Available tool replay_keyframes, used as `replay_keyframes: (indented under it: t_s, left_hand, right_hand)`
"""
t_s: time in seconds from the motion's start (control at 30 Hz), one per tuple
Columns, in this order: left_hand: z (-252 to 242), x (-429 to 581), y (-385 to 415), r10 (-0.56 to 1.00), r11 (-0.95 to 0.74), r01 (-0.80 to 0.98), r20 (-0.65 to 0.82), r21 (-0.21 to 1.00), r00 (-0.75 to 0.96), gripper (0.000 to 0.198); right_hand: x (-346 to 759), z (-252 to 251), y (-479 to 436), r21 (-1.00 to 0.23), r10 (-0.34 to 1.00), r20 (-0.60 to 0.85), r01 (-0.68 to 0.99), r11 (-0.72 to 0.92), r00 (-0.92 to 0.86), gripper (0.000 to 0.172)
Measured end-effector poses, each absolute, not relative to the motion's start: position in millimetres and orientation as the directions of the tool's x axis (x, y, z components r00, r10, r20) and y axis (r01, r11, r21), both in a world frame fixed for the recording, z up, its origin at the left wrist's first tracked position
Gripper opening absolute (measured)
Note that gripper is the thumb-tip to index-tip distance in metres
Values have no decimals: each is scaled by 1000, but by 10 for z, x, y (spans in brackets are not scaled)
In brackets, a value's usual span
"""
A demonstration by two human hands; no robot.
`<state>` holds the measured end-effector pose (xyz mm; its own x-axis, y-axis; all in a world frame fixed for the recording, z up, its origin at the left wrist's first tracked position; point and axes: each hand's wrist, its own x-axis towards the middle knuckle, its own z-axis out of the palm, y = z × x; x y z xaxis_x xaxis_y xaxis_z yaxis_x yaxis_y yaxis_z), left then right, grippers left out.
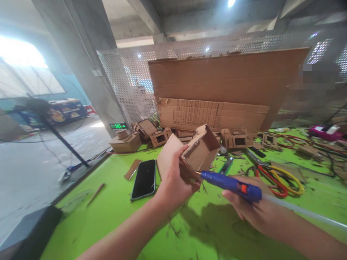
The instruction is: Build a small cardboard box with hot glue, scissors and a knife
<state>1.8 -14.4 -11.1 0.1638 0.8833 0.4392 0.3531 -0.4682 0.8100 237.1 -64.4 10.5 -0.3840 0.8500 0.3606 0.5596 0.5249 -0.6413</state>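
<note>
My left hand [176, 180] is closed around a small cardboard box [199, 153], tilted so that its open side faces right and toward me. A cardboard flap [168, 151] stands out on its left. In my right hand [252, 209] is a blue hot glue gun [227, 183] with an orange switch and a clear glue stick [303, 208] trailing from its back. The gun's metal tip meets the lower edge of the box, close to my left fingers. Whether glue is coming out is too small to tell.
A phone [145, 179] and a thin wooden stick [95, 194] lie on the green tabletop [114, 220]. On the right are scissors [273, 177] and a green-handled cutter [226, 166]. Cardboard pieces [237, 139] line the back before a large cardboard sheet [222, 77].
</note>
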Motion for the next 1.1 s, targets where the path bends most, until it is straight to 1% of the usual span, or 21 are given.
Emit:
replay_keyframes:
  t_s: [0.33,0.57,0.8,1.0,1.1]
  left_hand:
    - [-89,4,-97,870,-488,353,477,798,125,97]
    - [-102,-36,-78,871,-467,393,488,792,52,98]
    - [-78,-66,-31,854,-491,411,518,768,52,98]
    - [-80,-85,-33,871,-468,383,490,796,46,100]
    - [-83,-83,-35,863,-476,366,505,799,20,100]
  right_hand:
    - [2363,123,-666,-671,883,317,577,466,-346,48]
    - [2390,66,-613,-638,857,347,574,513,-380,45]
    - [2393,82,-617,-631,857,346,581,513,-381,42]
    - [2390,131,-624,-565,832,397,611,554,-387,44]
    - [2394,139,-630,-535,821,420,625,569,-387,44]
